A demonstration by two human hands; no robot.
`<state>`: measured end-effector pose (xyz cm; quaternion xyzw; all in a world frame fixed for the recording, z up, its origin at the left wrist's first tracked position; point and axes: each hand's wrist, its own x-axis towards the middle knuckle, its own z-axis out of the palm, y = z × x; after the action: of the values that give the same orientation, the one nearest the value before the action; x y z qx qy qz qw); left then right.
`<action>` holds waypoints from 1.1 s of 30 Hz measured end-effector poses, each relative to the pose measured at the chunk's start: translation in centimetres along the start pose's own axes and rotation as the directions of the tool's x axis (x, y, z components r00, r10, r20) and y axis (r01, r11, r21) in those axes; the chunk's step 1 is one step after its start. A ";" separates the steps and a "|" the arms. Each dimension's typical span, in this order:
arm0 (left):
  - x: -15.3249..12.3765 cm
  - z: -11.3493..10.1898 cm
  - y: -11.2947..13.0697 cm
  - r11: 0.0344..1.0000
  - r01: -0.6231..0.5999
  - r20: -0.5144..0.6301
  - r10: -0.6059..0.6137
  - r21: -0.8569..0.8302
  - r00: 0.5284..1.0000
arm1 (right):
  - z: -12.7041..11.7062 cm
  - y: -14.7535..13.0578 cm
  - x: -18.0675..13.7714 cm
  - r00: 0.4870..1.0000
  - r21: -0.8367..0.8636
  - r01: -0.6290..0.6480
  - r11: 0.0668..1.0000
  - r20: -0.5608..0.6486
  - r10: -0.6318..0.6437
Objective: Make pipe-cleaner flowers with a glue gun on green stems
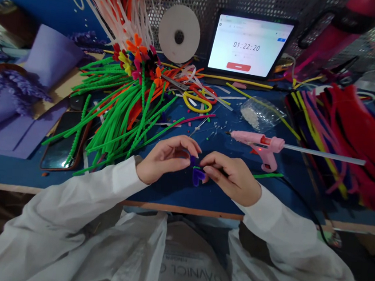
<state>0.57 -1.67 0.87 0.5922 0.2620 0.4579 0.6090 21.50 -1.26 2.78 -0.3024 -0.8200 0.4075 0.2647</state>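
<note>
Left hand (168,158) and right hand (233,176) pinch a purple pipe cleaner (198,176) near the counter's (168,196) front edge.
Both curl half closed around its fuzzy, rounded loops and green strand (197,167); a smooth pink glue gun (268,150) lies beyond.

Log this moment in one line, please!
left hand: holds purple fuzzy piece | right hand: holds same piece | pink glue gun: on table, beyond right hand
</note>
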 end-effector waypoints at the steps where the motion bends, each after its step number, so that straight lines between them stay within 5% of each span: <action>1: 0.0 -0.2 0.3 0.984 -0.114 0.051 0.108 0.134 0.993 | -0.1 0.0 0.1 1.000 0.033 -0.020 0.999 0.013 0.019; 5: 0.1 -0.4 1.3 0.699 -0.465 0.292 0.362 0.543 0.885 | -0.6 0.1 0.6 0.994 0.084 -0.068 0.994 0.088 0.061; 7: 0.1 -0.3 1.3 0.591 -0.529 0.346 0.402 0.609 0.848 | -0.7 0.3 0.8 0.987 0.108 -0.091 0.990 0.139 0.076; 10: 0.1 -0.2 1.1 0.555 -0.528 0.349 0.401 0.643 0.847 | -0.8 0.7 0.7 0.975 0.174 -0.138 0.975 0.199 0.103; 15: 0.1 -0.5 0.8 0.645 -0.437 0.278 0.339 0.627 0.899 | -0.8 1.1 0.3 0.974 0.252 -0.174 0.952 0.185 0.129; 20: 0.1 -0.6 -0.1 0.844 -0.183 0.058 0.179 0.505 0.982 | -0.3 1.5 0.0 0.997 -0.120 0.017 0.993 -0.076 -0.026; 24: 0.1 -0.6 -0.7 0.927 -0.022 -0.040 0.040 0.374 0.998 | 0.1 1.7 -0.1 0.990 -0.245 0.063 0.967 -0.111 -0.093; 33: 0.2 -0.4 -0.8 0.949 -0.005 -0.063 0.026 0.316 0.998 | 0.0 1.9 -0.1 0.990 -0.260 0.075 0.963 -0.100 -0.104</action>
<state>0.49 -1.16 0.11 0.6686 0.3474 0.4342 0.4938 22.07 -0.40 1.15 -0.3192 -0.8623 0.2684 0.2872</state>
